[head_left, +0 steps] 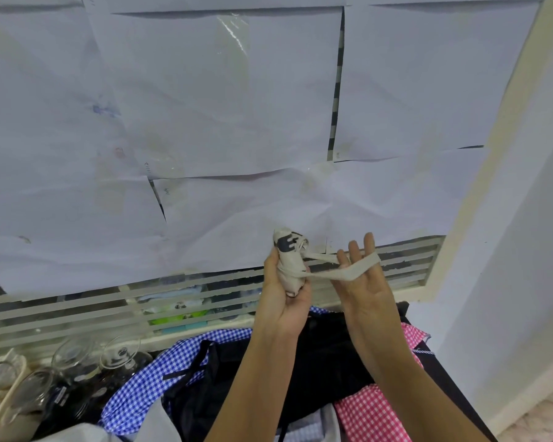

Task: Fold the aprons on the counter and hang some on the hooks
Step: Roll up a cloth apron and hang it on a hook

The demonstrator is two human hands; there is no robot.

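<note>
You are gripping the rolled cream apron (288, 253) in your left hand (284, 301), fingers curled round it, lifted above the gingham aprons (179, 355) heaped on the counter at 6 o'clock. Its long axis is running from 6 to 12 o'clock, with the printed end pointing up. Your right hand (364, 288) is carrying the strap (342, 269) looped over straight fingers, out toward 3 o'clock. While winding, be pulling the strap flat and taut round the roll's middle, so nothing is loosening.

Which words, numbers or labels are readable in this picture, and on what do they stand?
None can be read.
Small pen marks on the white paper sheets: too small.
Dark print on the rolled cream cloth apron: partly hidden.
Labels on the clear glass jars: blurred.
</note>
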